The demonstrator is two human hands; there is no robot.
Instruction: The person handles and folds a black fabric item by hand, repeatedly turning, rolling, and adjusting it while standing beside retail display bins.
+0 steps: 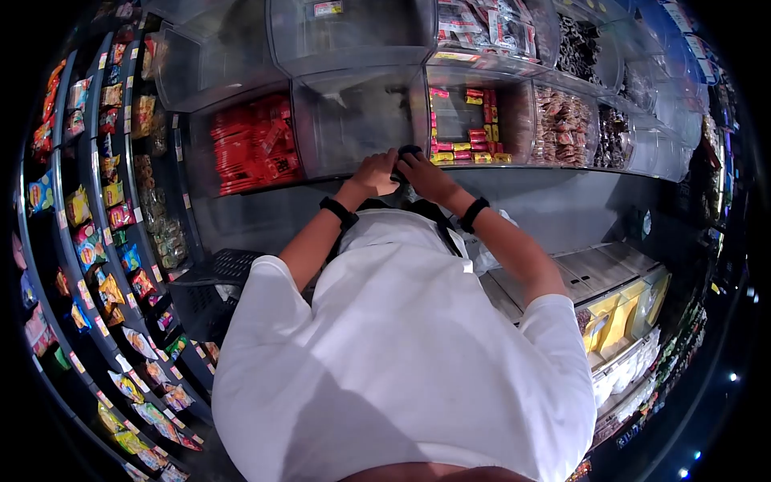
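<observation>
My left hand and my right hand meet in front of my body, at the front edge of a clear plastic bin. Both are closed, with the fingers curled towards each other. Between the fingertips shows a small dark object, whose kind I cannot make out. Black bands circle both wrists. Just right of my hands, a neighbouring bin holds small pink and yellow wrapped packs. To the left, another bin is filled with red packets.
Shelves of bagged snacks rise along the left side. A black perforated basket sits beside my left elbow. Further right are bins of brown wrapped items and, lower down, a case with yellow compartments.
</observation>
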